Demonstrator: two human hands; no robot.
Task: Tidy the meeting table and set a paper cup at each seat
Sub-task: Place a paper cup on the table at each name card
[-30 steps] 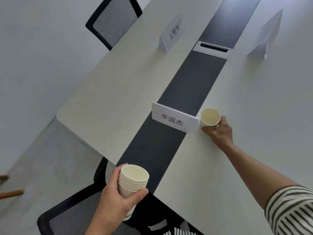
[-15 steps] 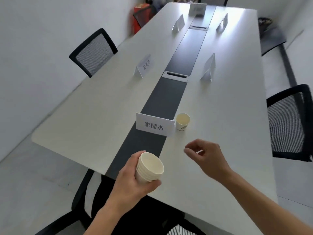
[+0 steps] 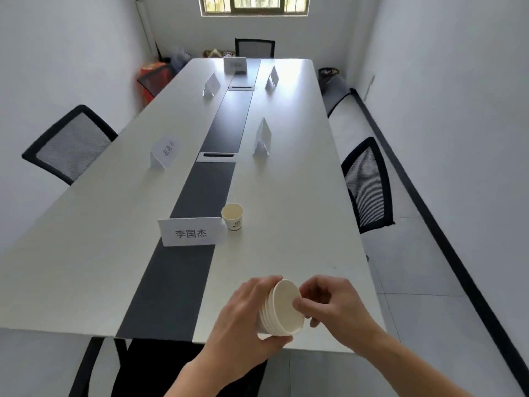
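Note:
My left hand (image 3: pixel 243 319) grips a stack of cream paper cups (image 3: pixel 282 309), tilted with the mouths toward the right, above the near end of the long white meeting table (image 3: pixel 300 196). My right hand (image 3: pixel 332 305) is at the stack's mouth, its thumb and fingers pinching the rim of the top cup. One single paper cup (image 3: pixel 232 216) stands upright on the table, just right of the nearest name card (image 3: pixel 191 232).
A dark strip (image 3: pixel 200 202) with cable boxes runs down the table's middle. More name cards stand along both sides (image 3: pixel 165 151) (image 3: pixel 262 137) and at the far end (image 3: pixel 235 65). Black mesh chairs stand at the left (image 3: pixel 68 144), right (image 3: pixel 367 184) and far end (image 3: pixel 254 48).
My right hand let go of the single cup beside the name card and came back to the stack's rim. The left hand moved the stack rightward. My view rose to take in the whole table.

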